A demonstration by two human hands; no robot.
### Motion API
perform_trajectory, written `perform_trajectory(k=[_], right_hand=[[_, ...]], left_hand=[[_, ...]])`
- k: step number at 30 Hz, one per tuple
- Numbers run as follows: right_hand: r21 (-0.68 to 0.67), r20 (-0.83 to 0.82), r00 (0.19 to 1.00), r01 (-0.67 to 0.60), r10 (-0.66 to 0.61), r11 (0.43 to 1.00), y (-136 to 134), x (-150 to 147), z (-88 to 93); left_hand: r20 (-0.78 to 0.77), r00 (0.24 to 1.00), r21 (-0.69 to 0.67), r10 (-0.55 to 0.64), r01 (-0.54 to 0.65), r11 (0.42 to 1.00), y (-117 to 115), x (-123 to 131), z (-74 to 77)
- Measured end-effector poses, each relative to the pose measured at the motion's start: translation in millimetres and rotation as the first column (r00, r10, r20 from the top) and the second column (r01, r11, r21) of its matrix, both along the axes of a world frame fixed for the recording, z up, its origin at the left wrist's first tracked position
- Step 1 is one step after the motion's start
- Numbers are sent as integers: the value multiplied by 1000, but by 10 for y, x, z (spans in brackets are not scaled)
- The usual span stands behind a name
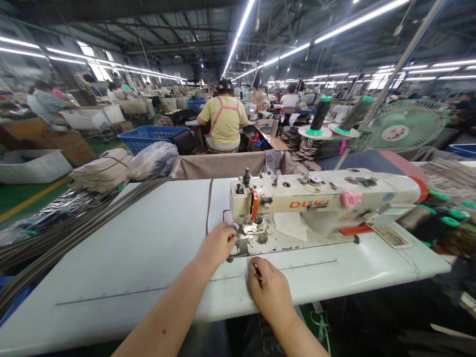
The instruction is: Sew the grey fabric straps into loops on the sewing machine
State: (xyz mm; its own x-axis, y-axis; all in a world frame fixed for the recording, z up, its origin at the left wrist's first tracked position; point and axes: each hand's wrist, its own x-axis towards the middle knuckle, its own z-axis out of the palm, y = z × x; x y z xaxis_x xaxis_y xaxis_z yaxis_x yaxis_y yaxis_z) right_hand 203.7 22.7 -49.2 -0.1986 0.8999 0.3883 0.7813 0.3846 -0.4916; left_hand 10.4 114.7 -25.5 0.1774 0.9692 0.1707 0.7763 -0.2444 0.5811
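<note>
A cream sewing machine with orange lettering stands on a white table. My left hand rests with curled fingers at the needle plate, fingertips by the presser foot, pinching something I cannot make out. My right hand lies on the table's front part, closed around a small dark tool, maybe thread snips. A thin grey strip runs from the needle area back across the table.
Long grey strips pile along the table's left side. Stacked cut pieces and a plastic bag sit behind. Thread cones and a green fan stand right. A person in a yellow shirt sits ahead, back turned.
</note>
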Motion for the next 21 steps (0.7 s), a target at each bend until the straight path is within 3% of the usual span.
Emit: perform_trajectory(k=[10,16,21], right_hand=[[-15,-78,997,-18,16,1000,-16,23,-38],[-59,-185,983,-27,16,998,4,20,14],[-118,-322,947,-52,12,992,-7,63,40]], left_hand=[[-44,993,-149,105,-111,983,-202,396,-3],[-73,995,-190,64,-77,979,-323,438,7],[-35,999,-112,8,-11,994,-500,417,33]])
